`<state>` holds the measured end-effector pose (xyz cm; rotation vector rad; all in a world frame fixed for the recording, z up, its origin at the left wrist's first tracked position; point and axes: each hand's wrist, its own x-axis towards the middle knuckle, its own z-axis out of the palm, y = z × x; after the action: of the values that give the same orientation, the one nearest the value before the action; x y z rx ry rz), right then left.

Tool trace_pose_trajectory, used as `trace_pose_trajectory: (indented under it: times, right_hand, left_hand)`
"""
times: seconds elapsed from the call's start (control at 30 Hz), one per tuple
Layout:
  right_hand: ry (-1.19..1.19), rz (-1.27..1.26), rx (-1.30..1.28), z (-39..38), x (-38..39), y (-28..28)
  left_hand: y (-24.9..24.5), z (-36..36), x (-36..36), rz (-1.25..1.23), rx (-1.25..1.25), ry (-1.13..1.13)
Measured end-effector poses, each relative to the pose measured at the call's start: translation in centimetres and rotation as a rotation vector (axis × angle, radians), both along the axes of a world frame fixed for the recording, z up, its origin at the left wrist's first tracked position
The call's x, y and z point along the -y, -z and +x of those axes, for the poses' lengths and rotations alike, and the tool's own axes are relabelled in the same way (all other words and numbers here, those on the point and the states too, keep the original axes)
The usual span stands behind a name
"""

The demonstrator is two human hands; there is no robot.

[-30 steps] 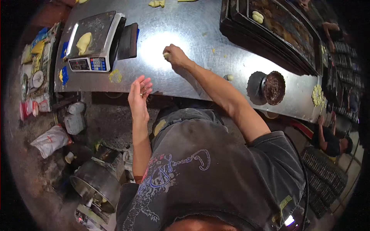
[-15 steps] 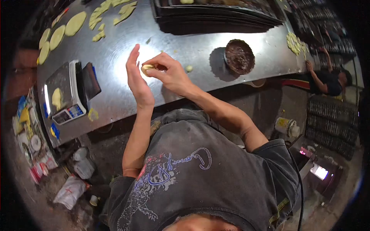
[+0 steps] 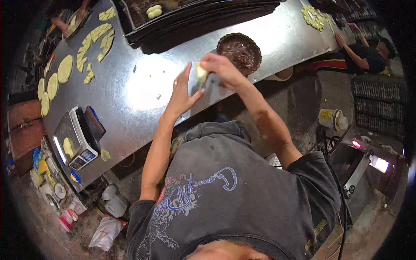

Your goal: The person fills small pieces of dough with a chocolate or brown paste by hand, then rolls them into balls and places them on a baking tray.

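Observation:
A pale lump of dough (image 3: 201, 72) sits at the fingertips of my right hand (image 3: 222, 70), which is closed on it and slightly blurred. My left hand (image 3: 181, 96) is just to the left, fingers stretched up and thumb apart, holding nothing. Both hands are above the front part of the metal table (image 3: 143, 130). Right behind my right hand stands a round bowl (image 3: 219, 48) with dark brown filling (image 3: 240, 54) inside. Small scraps of dough lie on the metal beyond my left hand.
A scale (image 3: 80, 134) bearing dough stands at left. Flat dough rounds (image 3: 65, 69) and cut strips (image 3: 89, 43) lie behind it. Stacked dark trays (image 3: 190, 27) fill the far edge. A co-worker's hands (image 3: 65, 27) work at top left; another person (image 3: 366, 56) is at right.
The view has shifted, so the table contents appear moved. My right hand has drawn away from my left palm with the dough, toward the bowl. My left hand's thumb is now spread.

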<state>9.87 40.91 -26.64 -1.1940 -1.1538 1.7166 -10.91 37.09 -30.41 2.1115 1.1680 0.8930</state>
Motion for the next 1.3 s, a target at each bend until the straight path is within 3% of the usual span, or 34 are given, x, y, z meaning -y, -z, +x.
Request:
trace_pose_trajectory:
  times: [0.07, 0.1, 0.2, 0.3, 0.33, 0.4, 0.43, 0.47, 0.57, 0.6, 0.67, 0.77, 0.9, 1.0, 1.1, 1.23, 1.3]
  right_hand:
    - [0.193, 0.115, 0.421, 4.0, -1.3, 3.0]
    - [0.274, 0.189, 0.650, 5.4, -1.6, 4.3]
    - [0.169, 0.112, 0.863, 7.2, -2.9, 10.3]
    - [0.151, 0.251, 0.932, 5.6, -2.4, 12.0]
    - [0.206, 0.171, 0.877, 5.8, -3.5, 13.3]
    - [0.281, -0.055, 0.463, 7.3, -4.9, 12.8]
    - [0.308, -0.164, 0.256, 7.8, -5.6, 11.9]
    - [0.336, -0.261, 0.209, 7.5, -5.2, 8.9]
    - [0.361, -0.264, -0.175, 4.7, -3.6, 4.7]
    - [0.230, -0.231, -0.234, 4.2, -3.4, 5.3]
    - [0.121, -0.371, -0.540, 0.1, -1.9, 0.5]
    - [-0.064, -0.421, -0.848, -5.6, 0.7, -3.5]
    - [-0.025, -0.207, -0.819, -11.7, 3.4, -6.0]
    - [0.054, 0.062, -0.528, -14.5, 4.1, -6.4]
    - [-0.127, 0.182, -0.217, -15.2, 4.4, -5.9]
    - [-0.384, -0.067, -0.229, -15.1, 3.3, -6.7]
    - [-0.260, 0.113, -0.160, -16.2, 3.4, -7.1]
  left_hand:
    - [2.4, -1.3, 1.4, -0.580, -0.064, -0.026]
    - [2.9, -1.9, 2.3, -0.606, 0.035, -0.043]
    - [3.5, -3.0, 5.3, -0.730, 0.237, -0.258]
    - [3.4, -4.1, 7.2, -0.854, 0.421, -0.499]
    - [3.3, -4.2, 7.6, -0.886, 0.490, -0.573]
    - [2.0, -3.8, 7.7, -0.886, 0.602, -0.659]
    - [0.9, -3.6, 7.4, -0.879, 0.662, -0.705]
    - [-0.2, -3.2, 7.0, -0.838, 0.672, -0.708]
    - [-3.9, -1.4, 5.6, -0.593, 0.626, -0.605]
    - [-4.9, -0.8, 5.1, -0.548, 0.616, -0.540]
    - [-6.5, -0.1, 4.1, -0.454, 0.584, -0.414]
    - [-7.2, -1.2, 3.2, -0.508, 0.500, -0.347]
    - [-8.1, -3.6, 3.6, -0.308, 0.871, -0.551]
    - [-9.1, -5.9, 4.6, -0.316, 0.853, -0.635]
    - [-10.1, -8.7, 5.6, -0.333, 0.749, -0.631]
    - [-9.8, -11.9, 6.5, -0.169, 0.755, -0.462]
    - [-8.9, -13.3, 6.7, -0.129, 0.711, -0.428]
